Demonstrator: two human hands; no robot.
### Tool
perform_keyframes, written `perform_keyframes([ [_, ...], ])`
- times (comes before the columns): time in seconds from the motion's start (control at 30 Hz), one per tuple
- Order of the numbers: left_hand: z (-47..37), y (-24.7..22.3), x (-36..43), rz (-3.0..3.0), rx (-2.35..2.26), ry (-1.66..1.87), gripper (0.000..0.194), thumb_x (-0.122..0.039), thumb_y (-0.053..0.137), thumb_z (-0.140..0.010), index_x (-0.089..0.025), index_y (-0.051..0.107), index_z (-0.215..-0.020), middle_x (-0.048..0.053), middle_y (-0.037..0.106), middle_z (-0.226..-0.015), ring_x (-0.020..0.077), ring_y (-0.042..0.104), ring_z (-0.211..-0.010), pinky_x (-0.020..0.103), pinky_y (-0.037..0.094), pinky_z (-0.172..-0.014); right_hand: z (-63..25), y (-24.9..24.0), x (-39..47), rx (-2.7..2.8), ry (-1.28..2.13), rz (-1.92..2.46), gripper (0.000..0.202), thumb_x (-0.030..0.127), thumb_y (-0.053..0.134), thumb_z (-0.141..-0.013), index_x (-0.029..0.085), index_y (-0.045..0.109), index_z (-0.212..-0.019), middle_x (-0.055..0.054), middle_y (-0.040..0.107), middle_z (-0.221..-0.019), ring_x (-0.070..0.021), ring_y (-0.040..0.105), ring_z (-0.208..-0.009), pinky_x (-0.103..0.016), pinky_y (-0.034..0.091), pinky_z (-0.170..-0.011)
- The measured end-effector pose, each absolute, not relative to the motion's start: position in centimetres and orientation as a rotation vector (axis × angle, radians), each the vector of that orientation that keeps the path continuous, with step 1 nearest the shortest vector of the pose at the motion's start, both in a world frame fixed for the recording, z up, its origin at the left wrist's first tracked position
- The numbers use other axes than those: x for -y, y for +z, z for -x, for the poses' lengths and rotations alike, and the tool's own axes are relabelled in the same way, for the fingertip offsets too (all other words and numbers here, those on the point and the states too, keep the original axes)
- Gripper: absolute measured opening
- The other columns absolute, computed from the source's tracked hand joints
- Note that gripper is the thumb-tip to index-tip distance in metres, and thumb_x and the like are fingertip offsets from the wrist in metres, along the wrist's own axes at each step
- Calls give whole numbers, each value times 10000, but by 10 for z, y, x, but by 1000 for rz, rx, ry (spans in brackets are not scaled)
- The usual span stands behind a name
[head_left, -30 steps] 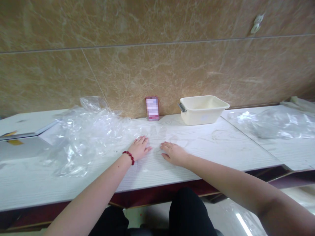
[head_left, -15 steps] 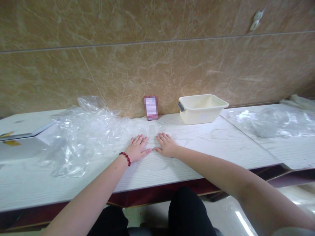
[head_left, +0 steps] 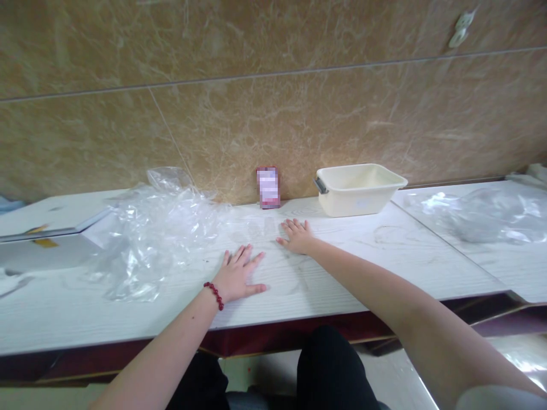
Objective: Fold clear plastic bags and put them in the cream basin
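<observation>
My left hand (head_left: 237,277), with a red bead bracelet (head_left: 215,295) at the wrist, lies palm down with fingers spread on the white wood-grain tabletop (head_left: 363,267). Farther back and to the right, my right hand (head_left: 297,236) rests flat with its fingers stretched out. Neither hand grips anything. A faint sheet of clear plastic (head_left: 256,228) seems to lie flat on the surface near the fingers; its outline is hard to make out. Left of my left hand is a crumpled heap of clear plastic bags (head_left: 158,233).
A cream plastic bin (head_left: 359,199) with a grey handle stands against the marble-patterned wall (head_left: 299,125). A red-framed phone-like object (head_left: 268,188), its face blurred, leans there too. On the left is a white box (head_left: 47,245). More clear plastic (head_left: 496,213) lies at the right.
My hands have come apart: the left slid toward the front edge with its fingers spreading, the right moved slightly back toward the wall. The view has shifted a little to the left.
</observation>
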State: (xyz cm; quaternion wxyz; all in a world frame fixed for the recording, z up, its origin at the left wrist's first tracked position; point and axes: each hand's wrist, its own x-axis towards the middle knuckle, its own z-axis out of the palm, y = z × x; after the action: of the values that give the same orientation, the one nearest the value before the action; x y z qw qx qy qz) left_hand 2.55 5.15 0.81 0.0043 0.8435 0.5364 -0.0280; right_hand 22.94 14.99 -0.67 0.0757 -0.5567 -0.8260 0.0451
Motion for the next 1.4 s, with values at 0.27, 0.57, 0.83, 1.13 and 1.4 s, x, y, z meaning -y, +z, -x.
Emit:
perform_keyframes([
  [0.27, -30, 18, -51, -2678, -1687, 20, 734, -653, 267, -666, -256, 185, -1277, 111, 156, -1348, 290, 80, -1224, 524, 45, -927, -263, 13, -173, 2132, 19, 1754, 428, 364, 295, -803, 105, 432, -1115, -133, 502, -1085, -203, 424, -1035, -335, 271, -885],
  [0.57, -94, 28, -79, -2678, -1512, -8, 625, -573, 277, -728, -203, 302, -1230, 100, 306, -1293, 263, 202, -1199, 520, 85, -940, -304, 38, -161, 2479, 370, 1945, 326, 424, 451, -680, 173, 623, -798, -68, 627, -808, -182, 567, -736, -246, 406, -621],
  [0.83, -100, 27, -89, -2662, -1400, -2, 658, -582, 338, -693, -194, 302, -1225, 97, 290, -1301, 277, 197, -1200, 539, 136, -923, -291, 42, -148, 2661, 344, 1787, 246, 233, 461, -668, 145, 643, -809, -79, 636, -809, -165, 573, -729, -214, 406, -620],
  [1.13, -106, 52, -91, -2624, -1296, -129, 331, -367, 397, -743, -240, 527, -1019, 52, 491, -1144, 221, 435, -1040, 450, 278, -885, -296, 38, -150, 2533, 241, 1796, 334, 315, 458, -687, 131, 576, -940, -99, 608, -901, -176, 563, -775, -233, 409, -642],
  [1.4, -107, 47, -108, -2592, -1348, -193, 359, -340, 370, -749, -261, 505, -1073, 72, 416, -1221, 238, 375, -1102, 477, 260, -883, -288, 51, -137, 2762, 311, 1857, 252, 226, 440, -687, 118, 639, -795, -95, 635, -801, -163, 572, -707, -219, 404, -588],
])
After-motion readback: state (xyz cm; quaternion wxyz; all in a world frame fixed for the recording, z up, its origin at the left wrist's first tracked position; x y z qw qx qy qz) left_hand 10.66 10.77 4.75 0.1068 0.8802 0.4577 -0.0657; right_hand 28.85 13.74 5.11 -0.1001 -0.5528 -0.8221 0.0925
